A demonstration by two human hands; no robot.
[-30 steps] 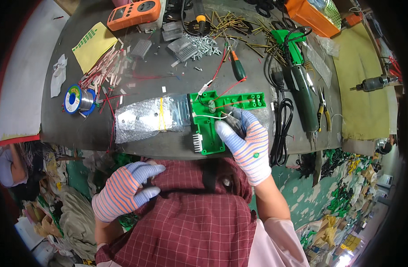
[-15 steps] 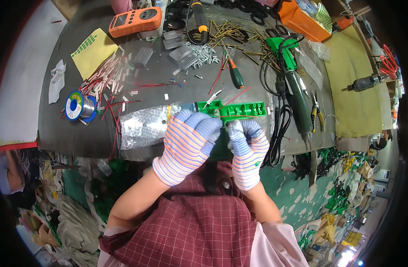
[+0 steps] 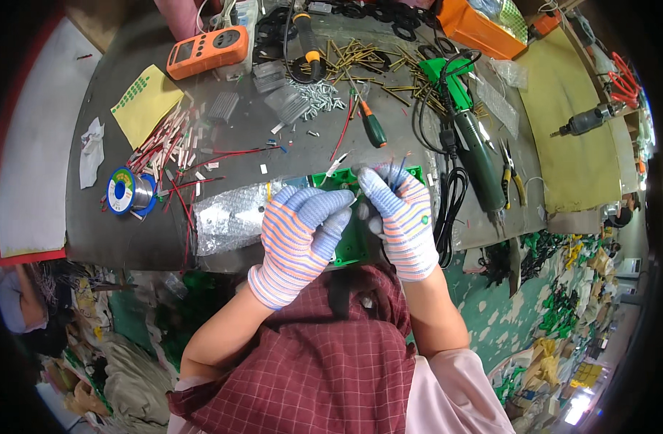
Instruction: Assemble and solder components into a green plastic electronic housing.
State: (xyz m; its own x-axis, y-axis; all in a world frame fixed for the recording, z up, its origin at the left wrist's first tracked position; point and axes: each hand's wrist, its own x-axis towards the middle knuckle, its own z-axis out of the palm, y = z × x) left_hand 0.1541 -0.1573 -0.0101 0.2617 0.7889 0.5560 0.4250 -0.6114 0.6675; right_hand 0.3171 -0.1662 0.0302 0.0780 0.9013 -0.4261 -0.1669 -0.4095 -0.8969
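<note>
Both my hands wear striped knit gloves with grey fingertips and work over a green plastic housing [image 3: 355, 247] at the table's near edge. My left hand [image 3: 299, 230] has thumb and forefinger pinched at the housing's left side; whatever is at the fingertips is too small to make out. My right hand [image 3: 402, 217] has its fingers curled together over the right part, and thin dark wires [image 3: 396, 173] stick up from them. A small white-sleeved piece with a lead [image 3: 334, 168] lies at the housing's far edge. Left of the hands lies a bubble-wrapped part [image 3: 229, 217].
Farther off lie an orange-green screwdriver [image 3: 373, 129], silver screws [image 3: 318, 100], brass-coloured rods [image 3: 349, 59] and an orange meter [image 3: 207, 52]. A solder spool [image 3: 127, 191] and red-white leads [image 3: 165, 137] sit left; a corded power tool [image 3: 477, 155] and pliers [image 3: 512, 181] right.
My right hand has moved up and slightly left over the housing, covering its right part. My left hand has shifted slightly. More of the near green part shows between them.
</note>
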